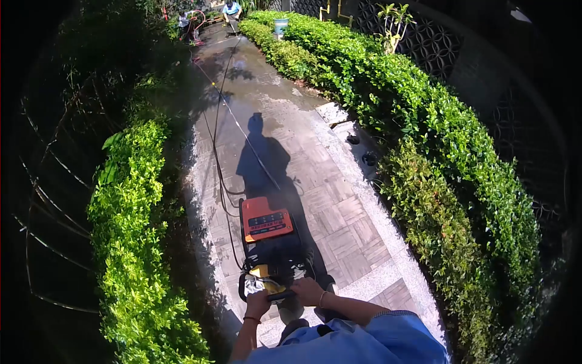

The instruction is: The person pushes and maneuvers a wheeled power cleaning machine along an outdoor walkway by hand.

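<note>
A wheeled machine (264, 218) with an orange-red cover and black body, which looks like a pressure washer, stands on the paved path in front of me. My left hand (257, 304) is closed around the left part of its black push handle (280, 296). Further right on the same bar, my right hand (307, 292) is wrapped too. Just beyond the handle, something yellow and silvery (260, 276) sits on the machine; its kind is unclear. A dark hose (219, 176) runs beside the machine and up the path. The wheels are mostly hidden.
Green hedges (136, 236) (424, 115) border the path (345, 236) on both sides. A thin pale line (233, 115) stretches along the pavement. Far ahead are a person in blue (231, 11), a reel-like item with red hose (193, 21) and a bucket (280, 25). Dark holes (368, 159) show at the right edge.
</note>
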`<action>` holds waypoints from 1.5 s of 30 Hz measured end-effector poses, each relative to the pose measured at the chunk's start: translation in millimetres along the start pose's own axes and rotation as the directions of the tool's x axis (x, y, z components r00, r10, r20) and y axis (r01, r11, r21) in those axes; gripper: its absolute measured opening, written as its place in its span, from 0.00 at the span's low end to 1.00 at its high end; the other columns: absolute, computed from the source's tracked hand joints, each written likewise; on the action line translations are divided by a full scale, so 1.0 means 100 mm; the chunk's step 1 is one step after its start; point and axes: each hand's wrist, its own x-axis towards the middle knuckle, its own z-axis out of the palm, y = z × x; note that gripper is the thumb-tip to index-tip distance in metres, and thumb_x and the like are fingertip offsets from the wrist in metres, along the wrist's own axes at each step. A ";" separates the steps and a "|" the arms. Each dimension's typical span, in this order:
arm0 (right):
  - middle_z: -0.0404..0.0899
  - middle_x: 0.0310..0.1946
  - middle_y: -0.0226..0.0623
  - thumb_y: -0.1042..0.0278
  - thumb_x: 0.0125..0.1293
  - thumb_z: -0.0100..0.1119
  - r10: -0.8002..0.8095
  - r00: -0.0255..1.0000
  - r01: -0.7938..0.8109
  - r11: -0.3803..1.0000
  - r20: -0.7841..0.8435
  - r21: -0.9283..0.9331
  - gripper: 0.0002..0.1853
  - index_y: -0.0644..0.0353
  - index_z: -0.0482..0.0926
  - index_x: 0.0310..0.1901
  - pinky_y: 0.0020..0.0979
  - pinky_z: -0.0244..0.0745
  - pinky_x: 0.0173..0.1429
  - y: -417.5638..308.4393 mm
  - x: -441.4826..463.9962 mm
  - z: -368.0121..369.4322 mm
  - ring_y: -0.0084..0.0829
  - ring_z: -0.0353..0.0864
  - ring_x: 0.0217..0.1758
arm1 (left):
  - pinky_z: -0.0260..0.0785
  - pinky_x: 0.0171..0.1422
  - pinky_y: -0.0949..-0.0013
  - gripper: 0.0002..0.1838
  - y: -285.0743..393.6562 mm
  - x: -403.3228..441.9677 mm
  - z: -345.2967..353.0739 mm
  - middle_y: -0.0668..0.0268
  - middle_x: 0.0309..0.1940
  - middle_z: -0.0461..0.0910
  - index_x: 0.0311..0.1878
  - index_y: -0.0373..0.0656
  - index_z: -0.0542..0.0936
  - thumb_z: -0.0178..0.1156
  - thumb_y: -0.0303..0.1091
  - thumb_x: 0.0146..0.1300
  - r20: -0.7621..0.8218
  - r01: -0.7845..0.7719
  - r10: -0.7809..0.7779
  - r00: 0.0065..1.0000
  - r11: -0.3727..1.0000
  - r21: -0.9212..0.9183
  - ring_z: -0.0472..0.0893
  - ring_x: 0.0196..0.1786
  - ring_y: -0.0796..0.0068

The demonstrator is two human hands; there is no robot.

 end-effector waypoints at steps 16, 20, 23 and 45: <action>0.79 0.30 0.46 0.61 0.39 0.53 0.896 0.080 -0.961 0.185 0.436 -0.204 0.13 0.59 0.79 0.25 0.33 0.74 0.41 3.39 -4.86 -0.10 0.40 0.79 0.37 | 0.66 0.48 0.60 0.22 1.89 1.26 0.20 0.50 0.45 0.68 0.44 0.39 0.69 0.63 0.36 0.45 -0.113 -0.049 0.025 0.993 0.975 -0.218 0.70 0.47 0.51; 0.79 0.29 0.44 0.61 0.43 0.52 0.804 -0.014 -0.999 0.011 0.595 -0.039 0.13 0.59 0.80 0.27 0.32 0.74 0.38 3.91 -4.82 0.08 0.37 0.79 0.35 | 0.70 0.43 0.64 0.18 2.12 1.59 0.59 0.58 0.36 0.78 0.39 0.42 0.76 0.62 0.43 0.49 0.374 0.215 -0.105 0.922 0.940 -0.266 0.77 0.41 0.59; 0.79 0.27 0.42 0.61 0.44 0.54 0.754 0.087 -0.992 0.005 0.651 0.126 0.10 0.58 0.78 0.24 0.33 0.74 0.37 4.08 -3.88 -0.65 0.35 0.79 0.34 | 0.69 0.47 0.65 0.18 1.84 1.67 1.08 0.59 0.37 0.79 0.39 0.43 0.78 0.59 0.47 0.52 0.583 0.247 -0.174 0.794 0.968 -0.047 0.78 0.42 0.64; 0.78 0.17 0.35 0.61 0.46 0.53 0.873 0.251 -0.947 0.131 0.418 0.294 0.10 0.57 0.79 0.24 0.25 0.74 0.28 7.38 -1.45 -2.23 0.26 0.79 0.19 | 0.69 0.42 0.68 0.13 2.56 6.69 0.10 0.57 0.32 0.79 0.39 0.39 0.77 0.56 0.38 0.55 0.135 0.321 -0.295 0.946 0.801 -0.505 0.78 0.38 0.66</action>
